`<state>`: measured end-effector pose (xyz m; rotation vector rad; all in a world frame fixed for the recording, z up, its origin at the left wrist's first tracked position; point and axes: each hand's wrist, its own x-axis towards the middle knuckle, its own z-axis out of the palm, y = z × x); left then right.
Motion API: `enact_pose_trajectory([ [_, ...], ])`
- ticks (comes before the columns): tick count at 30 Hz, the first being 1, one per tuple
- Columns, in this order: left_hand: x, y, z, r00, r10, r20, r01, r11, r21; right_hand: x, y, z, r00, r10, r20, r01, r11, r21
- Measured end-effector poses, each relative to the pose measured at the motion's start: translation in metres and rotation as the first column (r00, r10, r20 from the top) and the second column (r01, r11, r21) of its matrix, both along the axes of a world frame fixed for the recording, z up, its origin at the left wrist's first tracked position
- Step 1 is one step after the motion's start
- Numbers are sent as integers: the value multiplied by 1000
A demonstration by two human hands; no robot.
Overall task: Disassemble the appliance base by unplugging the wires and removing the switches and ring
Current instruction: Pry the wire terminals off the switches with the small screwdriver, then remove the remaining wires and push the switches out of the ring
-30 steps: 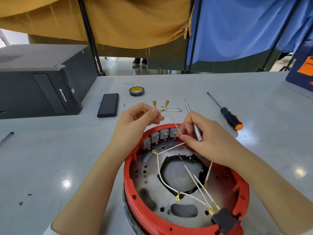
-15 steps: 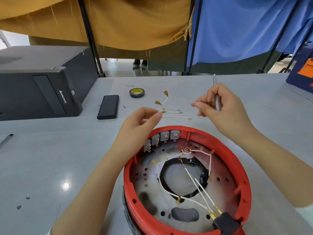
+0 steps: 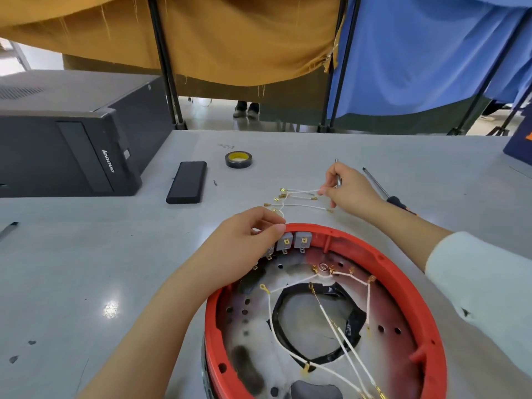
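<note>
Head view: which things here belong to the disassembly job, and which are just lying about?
Part of the job:
- red appliance base
- grey switches on its rim
- white wires laid on the table
- thin metal tool in the right hand
- left hand at the switches

Lying about:
- tape roll
- flat black case
- computer tower
- screwdriver

- There is a single view, from a wide-angle camera worn on the person's head.
- It looks forward and down onto the grey table (image 3: 86, 269), close above the red appliance base (image 3: 383, 263), whose near rim is cut off by the lower frame edge.
- Beyond the base, the table's far edge and hanging yellow and blue cloths (image 3: 230, 38) fill the upper frame.
- Straight lines bow towards the edges.
- No second view shares the scene.
</note>
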<state>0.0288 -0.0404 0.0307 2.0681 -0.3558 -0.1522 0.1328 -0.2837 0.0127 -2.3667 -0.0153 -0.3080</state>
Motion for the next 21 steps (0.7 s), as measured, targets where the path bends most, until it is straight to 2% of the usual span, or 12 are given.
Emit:
enact_pose_trajectory([
  [5, -1, 1, 1, 1000, -12, 5, 11, 1000, 5, 10, 2, 3, 997, -56, 48, 55, 998, 12],
  [10, -1, 1, 2, 1000, -15, 6, 15, 1000, 9, 16, 10, -2, 993, -102, 59, 95, 990, 100],
  [13, -2, 1, 2, 1000, -14, 11, 14, 1000, 8, 20, 18, 0, 995, -82, 57, 74, 990, 122],
  [18, -1, 1, 2, 1000, -16, 4, 16, 1000, -15, 18, 21, 2, 1000, 14, 3, -14, 999, -45],
  [21, 1, 2, 0, 1000, -23, 8, 23, 1000, -10, -2, 21, 2, 997, 81, -14, -82, 995, -59],
])
